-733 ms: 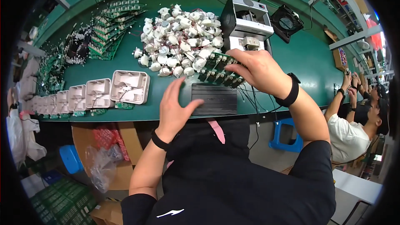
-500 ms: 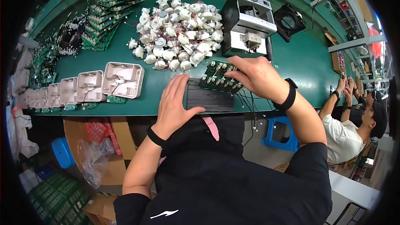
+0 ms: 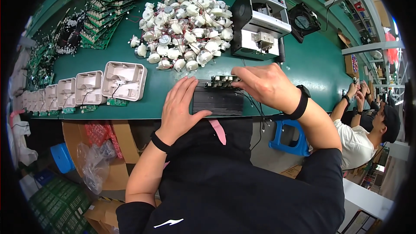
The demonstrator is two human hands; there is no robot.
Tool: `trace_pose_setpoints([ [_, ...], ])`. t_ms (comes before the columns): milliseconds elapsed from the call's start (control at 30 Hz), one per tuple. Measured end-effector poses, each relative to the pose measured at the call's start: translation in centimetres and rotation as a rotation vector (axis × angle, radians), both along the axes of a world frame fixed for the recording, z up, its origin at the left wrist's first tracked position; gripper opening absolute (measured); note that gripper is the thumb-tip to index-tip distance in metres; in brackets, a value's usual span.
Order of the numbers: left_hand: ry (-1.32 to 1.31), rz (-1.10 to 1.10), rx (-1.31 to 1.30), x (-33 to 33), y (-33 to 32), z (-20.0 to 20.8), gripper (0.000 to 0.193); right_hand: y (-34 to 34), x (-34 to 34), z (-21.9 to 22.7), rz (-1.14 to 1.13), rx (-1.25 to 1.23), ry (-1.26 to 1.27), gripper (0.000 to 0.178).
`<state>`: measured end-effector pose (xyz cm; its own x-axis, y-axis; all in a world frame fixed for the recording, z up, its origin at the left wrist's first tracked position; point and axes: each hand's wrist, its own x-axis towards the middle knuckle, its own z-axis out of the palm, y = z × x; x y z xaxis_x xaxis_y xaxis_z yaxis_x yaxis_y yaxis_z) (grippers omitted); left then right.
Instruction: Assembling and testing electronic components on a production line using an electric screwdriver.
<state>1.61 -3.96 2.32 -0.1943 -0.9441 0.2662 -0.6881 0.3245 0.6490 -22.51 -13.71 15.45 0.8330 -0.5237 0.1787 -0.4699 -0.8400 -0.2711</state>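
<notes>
A black grooved block [image 3: 218, 102] lies at the table's front edge. My left hand [image 3: 178, 108] rests flat against its left side, thumb stretched along the near edge and fingers pointing away from me. At the block's far side, my right hand [image 3: 262, 82] pinches the right end of a green circuit board panel [image 3: 222, 80] with small white connectors. The panel now stands nearly edge-on over the block; whether it sits in a groove I cannot tell. Thin black cables [image 3: 261, 112] trail from it past the table edge.
A heap of white motors [image 3: 186, 34] lies behind the block, beside a silver-black machine [image 3: 261, 24] and a black fan [image 3: 304, 22]. Pale housings [image 3: 124, 81] line the left front. Stacked circuit boards [image 3: 102, 21] lie far left. A co-worker [image 3: 357, 134] sits at the right.
My right hand has tipped the circuit board panel from a slanted, face-showing pose to nearly edge-on, shifting slightly left and lower. My left hand stays by the block.
</notes>
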Motion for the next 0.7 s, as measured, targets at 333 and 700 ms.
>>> trace_pose_setpoints([
  [333, -0.053, -0.003, -0.003, 0.0, -0.1, 0.2, 0.089, -0.7, 0.1, -1.4, 0.003, -0.049, -0.047, 0.027],
  [700, -0.100, -0.047, 0.000, -0.2, 0.4, 0.6, 0.097, -1.8, -0.1, -2.1, 0.024, -0.128, -0.051, 0.029],
])
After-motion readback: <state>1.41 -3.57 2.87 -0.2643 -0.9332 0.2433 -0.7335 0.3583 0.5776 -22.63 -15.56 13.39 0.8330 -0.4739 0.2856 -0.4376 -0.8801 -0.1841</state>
